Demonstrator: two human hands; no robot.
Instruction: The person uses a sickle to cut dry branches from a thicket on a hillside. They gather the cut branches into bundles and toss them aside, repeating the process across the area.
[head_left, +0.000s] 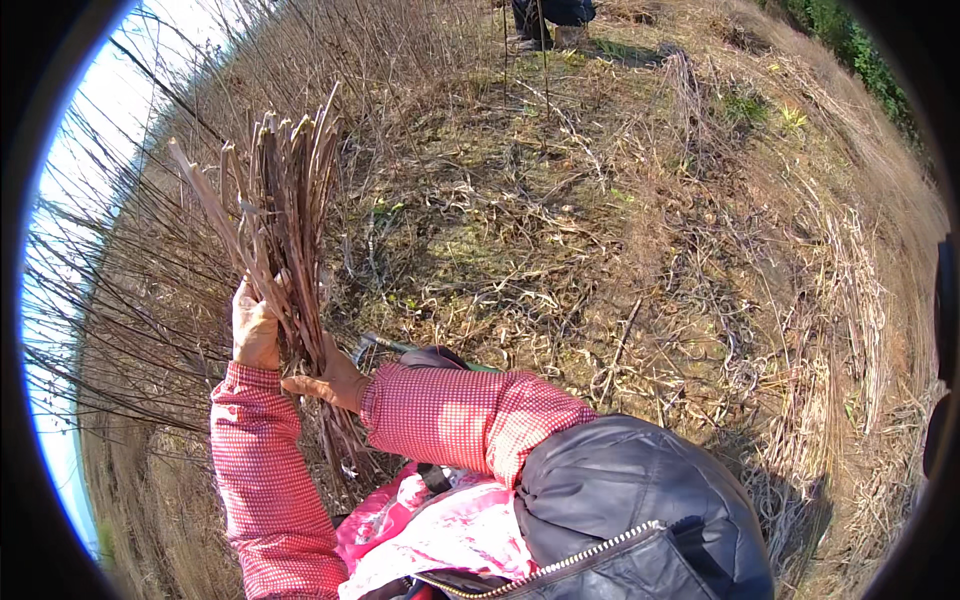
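Observation:
A bundle of dry brown plant stalks (289, 187) stands nearly upright in front of me on the left. Their broken, pale ends point up and fan apart. My left hand (256, 326) grips the bundle from its left side, partly hidden by the stalks. Lower down, my right hand (337, 379) wraps around the same stalks, its thumb across the front. Thin lower ends of the bundle hang below it, beside my pink floral garment (450, 536). Just past my right wrist, a partly hidden tool (386, 343) with a slim shaft shows behind the checked sleeve (442, 416).
Thin bare standing stems (142, 330) crowd the left side. Dry leaves and broken stalks (525, 292) litter the ground ahead. Flattened straw-like stalks (855, 300) lie on the right. A person in dark clothing (559, 11) is at the far top, near upright thin poles (543, 67).

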